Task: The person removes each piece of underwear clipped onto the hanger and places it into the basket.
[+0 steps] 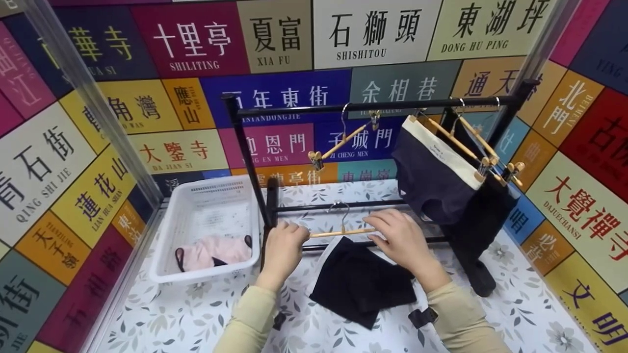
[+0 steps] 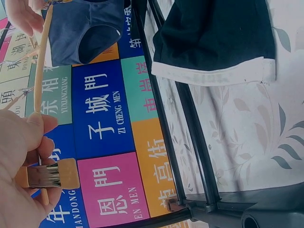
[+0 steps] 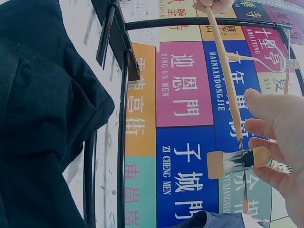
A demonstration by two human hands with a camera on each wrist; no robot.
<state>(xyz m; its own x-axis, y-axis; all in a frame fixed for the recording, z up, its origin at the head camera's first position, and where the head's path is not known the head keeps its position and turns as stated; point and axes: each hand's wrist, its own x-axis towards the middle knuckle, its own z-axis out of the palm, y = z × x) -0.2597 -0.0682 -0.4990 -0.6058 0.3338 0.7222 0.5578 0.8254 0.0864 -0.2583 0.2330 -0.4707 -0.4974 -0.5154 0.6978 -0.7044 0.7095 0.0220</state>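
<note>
A wooden clip hanger [image 1: 338, 233] with a metal hook is held level above the table between both hands. The left hand [image 1: 287, 250] grips one end; in the left wrist view its thumb presses the bar beside a wooden clip [image 2: 69, 173]. The right hand [image 1: 405, 240] is at the other end, fingers bent round the second clip [image 3: 216, 165], thumb slightly off the bar. Below the hanger, black shorts [image 1: 360, 284] with a white waistband [image 2: 213, 73] lie on the patterned table, one leg folded over. Nothing is clipped to this hanger.
A black garment rack [image 1: 294, 112] stands behind, with an unloaded clip hanger [image 1: 338, 147] on its rail. Navy underpants [image 1: 431, 171] and a black garment [image 1: 490, 215] hang at its right. To the left, a white basket [image 1: 162, 245] contains a pink garment [image 1: 216, 252].
</note>
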